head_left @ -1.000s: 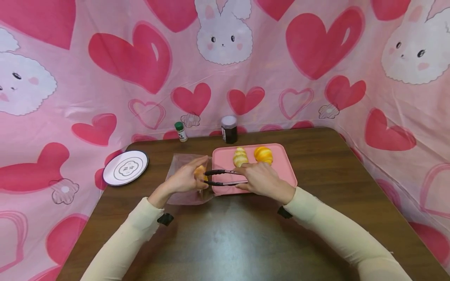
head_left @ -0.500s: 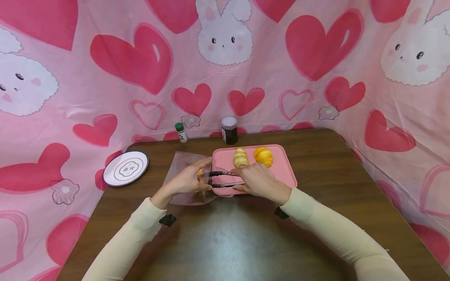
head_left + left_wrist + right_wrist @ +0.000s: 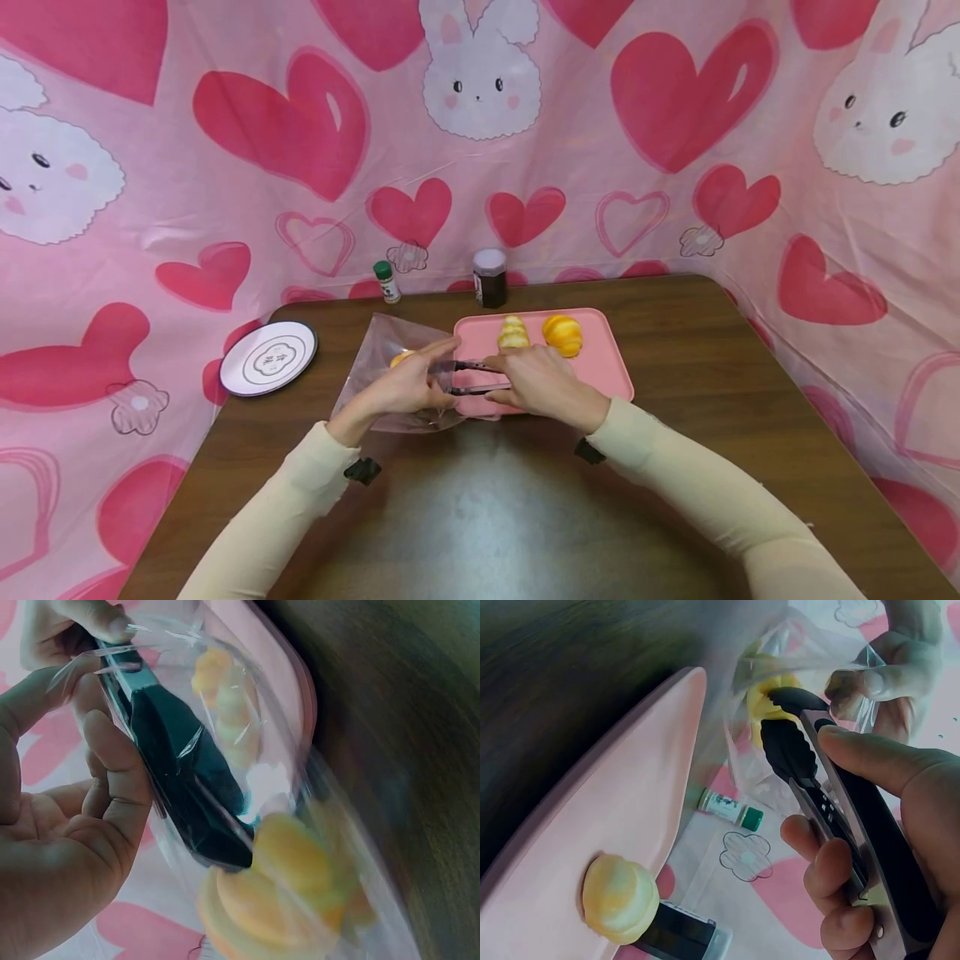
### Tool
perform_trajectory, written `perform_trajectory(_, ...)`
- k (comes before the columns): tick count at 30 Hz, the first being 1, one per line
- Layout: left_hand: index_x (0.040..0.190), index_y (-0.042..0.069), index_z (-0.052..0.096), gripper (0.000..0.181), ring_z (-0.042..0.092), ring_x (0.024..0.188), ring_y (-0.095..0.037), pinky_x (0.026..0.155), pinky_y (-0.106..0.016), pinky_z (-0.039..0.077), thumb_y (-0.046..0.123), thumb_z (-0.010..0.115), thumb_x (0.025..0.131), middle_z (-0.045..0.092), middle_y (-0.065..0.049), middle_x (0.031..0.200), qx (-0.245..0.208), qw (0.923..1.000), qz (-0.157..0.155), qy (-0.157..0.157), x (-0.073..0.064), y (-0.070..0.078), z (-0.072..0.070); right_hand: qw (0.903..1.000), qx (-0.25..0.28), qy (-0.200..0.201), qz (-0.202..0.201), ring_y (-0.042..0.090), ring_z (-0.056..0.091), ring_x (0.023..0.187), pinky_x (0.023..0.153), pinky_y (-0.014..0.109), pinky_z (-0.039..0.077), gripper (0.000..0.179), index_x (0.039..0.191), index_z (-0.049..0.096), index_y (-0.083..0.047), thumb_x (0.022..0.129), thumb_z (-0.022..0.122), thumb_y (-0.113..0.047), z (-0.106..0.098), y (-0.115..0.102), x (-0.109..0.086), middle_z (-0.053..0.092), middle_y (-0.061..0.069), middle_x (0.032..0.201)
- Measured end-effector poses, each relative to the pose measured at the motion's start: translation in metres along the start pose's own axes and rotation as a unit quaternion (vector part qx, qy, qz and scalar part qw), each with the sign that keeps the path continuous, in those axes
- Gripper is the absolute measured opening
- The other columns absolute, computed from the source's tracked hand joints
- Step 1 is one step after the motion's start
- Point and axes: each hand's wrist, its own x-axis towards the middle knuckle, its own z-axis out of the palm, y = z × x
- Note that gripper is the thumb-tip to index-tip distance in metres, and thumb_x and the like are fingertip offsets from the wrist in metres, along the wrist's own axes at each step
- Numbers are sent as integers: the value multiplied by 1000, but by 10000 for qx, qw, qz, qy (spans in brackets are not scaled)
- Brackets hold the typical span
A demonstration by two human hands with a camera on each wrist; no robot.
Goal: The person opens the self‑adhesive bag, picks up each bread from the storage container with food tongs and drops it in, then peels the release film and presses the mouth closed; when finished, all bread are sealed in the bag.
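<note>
My left hand [image 3: 408, 385] holds the mouth of a clear plastic bag [image 3: 372, 343], its fingers curled at the bag's edge in the left wrist view. My right hand [image 3: 542, 382] grips metal tongs with black tips [image 3: 791, 754]. The tongs reach leftward through the bag's mouth, their tips close against a yellow-orange bread roll [image 3: 277, 892] inside the bag. From the head view, my left hand covers much of that roll and the tong tips. On the pink tray [image 3: 603, 371] lie a pale striped croissant-like bread [image 3: 513, 332] and a round orange striped bread [image 3: 562, 334].
A white plate [image 3: 258, 367] with a dark rim lies at the table's left edge. Along the back stand a green-capped seasoning shaker [image 3: 387, 283] and a dark jar with a pale lid [image 3: 490, 287]. The patterned curtain [image 3: 480, 183] hangs right behind the table [image 3: 480, 500].
My right hand has moved left, pushing the tongs deeper into the bag. The roll has shifted left inside it. My left hand has shifted slightly right, and the bag is more spread out.
</note>
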Motion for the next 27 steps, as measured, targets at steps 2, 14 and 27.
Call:
perform_trajectory(2,156,11,33,92,49,53,-7,52,-24,49,12,82,78,38,-15,157,-56,10000,81,14,1,0,1,10000,-5,15,22,24,66,68,52,35,52,45,119,73,-25,82,78,-50,0,-1,2,72,-3,96)
perform_trajectory(14,156,9,31,92,54,60,-9,57,-24,50,17,81,80,37,-18,157,-164,9997,-156,-3,1,-3,1,9999,-13,103,-92,22,68,71,51,34,51,49,121,72,-25,82,77,-53,3,-2,2,74,-4,101)
perform_trajectory(27,159,18,26,95,62,62,-13,57,-28,54,16,81,81,34,-13,157,-928,9954,-100,-213,1,0,4,9998,162,22,-134,18,69,77,51,31,50,49,120,72,-26,81,76,-55,8,-6,5,75,-5,102)
